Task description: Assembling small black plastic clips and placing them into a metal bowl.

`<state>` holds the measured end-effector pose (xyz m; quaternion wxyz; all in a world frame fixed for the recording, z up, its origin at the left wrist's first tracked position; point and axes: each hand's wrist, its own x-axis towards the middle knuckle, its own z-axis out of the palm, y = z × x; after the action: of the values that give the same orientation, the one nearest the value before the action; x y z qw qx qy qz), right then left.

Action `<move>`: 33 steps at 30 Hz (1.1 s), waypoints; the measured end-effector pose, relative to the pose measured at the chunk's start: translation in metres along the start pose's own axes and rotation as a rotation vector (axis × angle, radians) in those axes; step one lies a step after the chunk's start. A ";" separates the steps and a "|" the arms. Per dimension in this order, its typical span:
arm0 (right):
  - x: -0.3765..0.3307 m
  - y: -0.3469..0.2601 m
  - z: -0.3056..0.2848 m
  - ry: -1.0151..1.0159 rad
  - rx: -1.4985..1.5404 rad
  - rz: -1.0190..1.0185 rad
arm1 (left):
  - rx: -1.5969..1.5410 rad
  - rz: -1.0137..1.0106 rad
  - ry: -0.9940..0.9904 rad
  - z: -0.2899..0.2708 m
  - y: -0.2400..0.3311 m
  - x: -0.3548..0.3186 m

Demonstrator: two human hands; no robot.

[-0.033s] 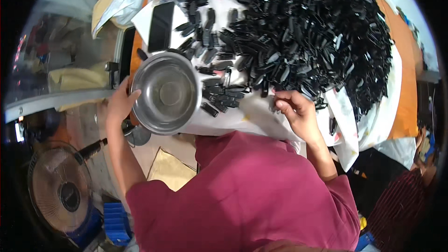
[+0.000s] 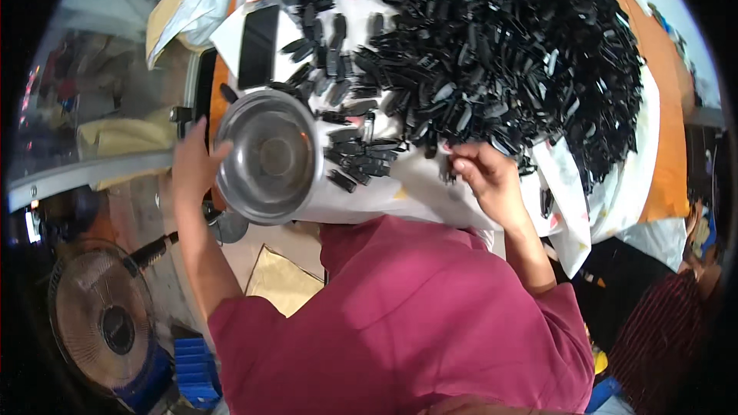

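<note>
**Steel bowl at the table edge, black parts beside it**

The steel bowl (image 2: 269, 155) is sitting at the table's near left edge, the left hand (image 2: 194, 165) gripping its rim. The right hand (image 2: 486, 175) is pinching, apparently, a small black part at the edge of the black pile (image 2: 507, 46) spreading over white sheeting (image 2: 400, 184). A dark flat phone-like slab (image 2: 257, 44) is lying behind the bowl; a fan (image 2: 100, 323) is standing on the floor.

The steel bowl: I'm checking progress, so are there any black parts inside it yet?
No. The steel bowl shows only its bare shiny inside, while the black parts lie on the table beside it.
</note>
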<state>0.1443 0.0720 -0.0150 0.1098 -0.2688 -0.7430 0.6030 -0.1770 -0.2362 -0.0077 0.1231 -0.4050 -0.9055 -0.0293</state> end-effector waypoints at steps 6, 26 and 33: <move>0.038 0.002 -0.022 0.336 -0.578 -0.213 | -0.049 -0.037 -0.345 0.005 0.163 0.115; 0.050 -0.046 -0.003 0.047 0.825 -0.069 | -1.535 -0.083 -0.633 -0.022 0.229 0.068; 0.034 -0.045 -0.007 -0.011 0.974 0.032 | -1.308 0.274 -0.179 -0.028 0.247 0.062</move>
<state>0.1078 0.0903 0.0243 0.2096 -0.1945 -0.3709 0.8835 -0.0288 -0.0299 0.0237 -0.2203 -0.5084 -0.6484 -0.5221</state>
